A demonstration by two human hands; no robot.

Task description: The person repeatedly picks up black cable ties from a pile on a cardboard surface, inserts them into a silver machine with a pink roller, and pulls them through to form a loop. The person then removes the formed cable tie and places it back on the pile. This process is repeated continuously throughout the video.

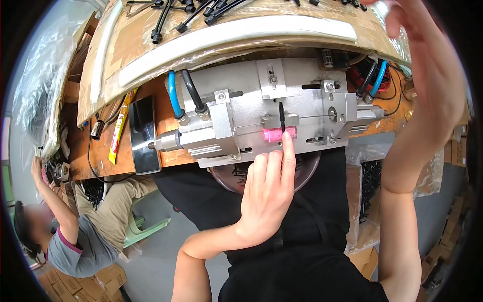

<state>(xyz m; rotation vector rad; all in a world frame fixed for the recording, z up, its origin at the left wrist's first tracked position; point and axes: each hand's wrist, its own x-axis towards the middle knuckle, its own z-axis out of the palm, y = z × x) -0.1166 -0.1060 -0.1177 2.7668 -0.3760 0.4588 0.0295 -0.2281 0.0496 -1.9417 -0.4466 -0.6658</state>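
Note:
My left hand [267, 189] reaches to the front middle of a metal fixture [251, 108]. Its index finger is stretched out, with the tip on the lower end of a thin black rod-shaped part [282, 116]; the other fingers bend loosely, holding nothing visible. The rod lies across a small metal block and a pink piece [272, 135] on the fixture plate. My right hand [402, 20] is raised at the upper right, over the end of the cardboard. The top edge cuts it off and its fingers are partly hidden, so whether they hold anything does not show.
Black jointed parts [160, 22] lie on the raised cardboard [136, 45]. Cylinders with blue hoses [174, 95] flank the fixture. A phone [144, 136] and a yellow packet [121, 128] lie left. Under the fixture's edge sits a bowl [308, 173]. Another person [83, 241] works at left.

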